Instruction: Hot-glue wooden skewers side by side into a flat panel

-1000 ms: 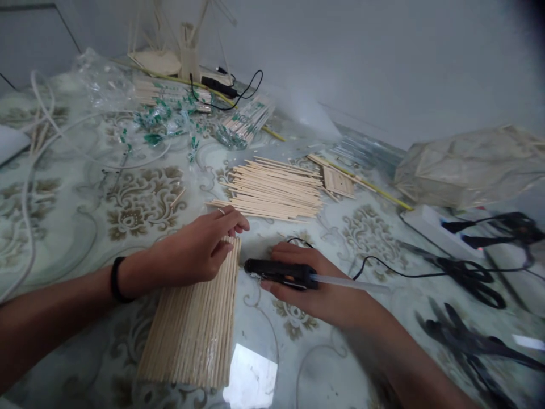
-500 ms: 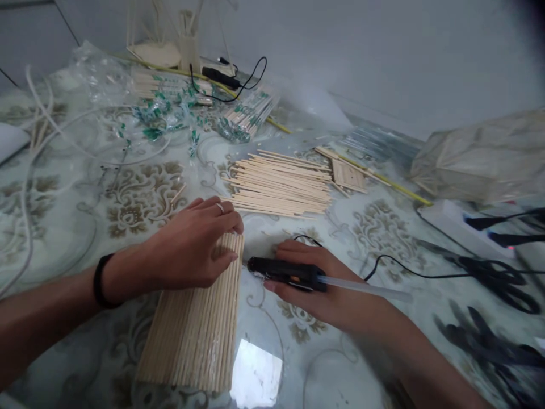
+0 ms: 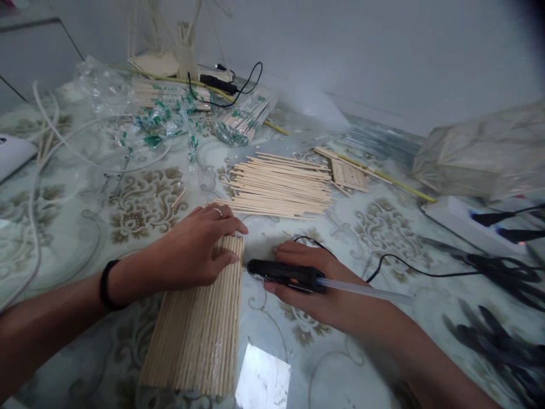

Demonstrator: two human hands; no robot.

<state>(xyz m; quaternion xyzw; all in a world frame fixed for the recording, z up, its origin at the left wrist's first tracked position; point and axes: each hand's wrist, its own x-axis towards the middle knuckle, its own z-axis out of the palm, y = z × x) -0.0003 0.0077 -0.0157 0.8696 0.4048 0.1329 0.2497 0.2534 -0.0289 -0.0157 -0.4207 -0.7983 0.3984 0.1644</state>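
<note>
A flat panel of bamboo sticks, laid side by side, rests on the patterned tabletop in front of me. My left hand, with a ring and a black wristband, grips the panel's far end, thumb on top and fingers over the far edge. In my right hand is a black hot glue gun with a translucent glue stick poking out of its back. The gun's nozzle points left and is at the panel's right edge near the far corner; whether it touches I cannot tell.
Beyond my hands lies a pile of loose bamboo sticks, beside a small stick panel. Packaged sticks are farther back. At right are a white power strip, scissors and a dark blurred tool. A white cable curves at left.
The camera view has shifted slightly. The fingers of my left hand have straightened a little at the panel's far edge. My right hand keeps the glue gun at the same edge.
</note>
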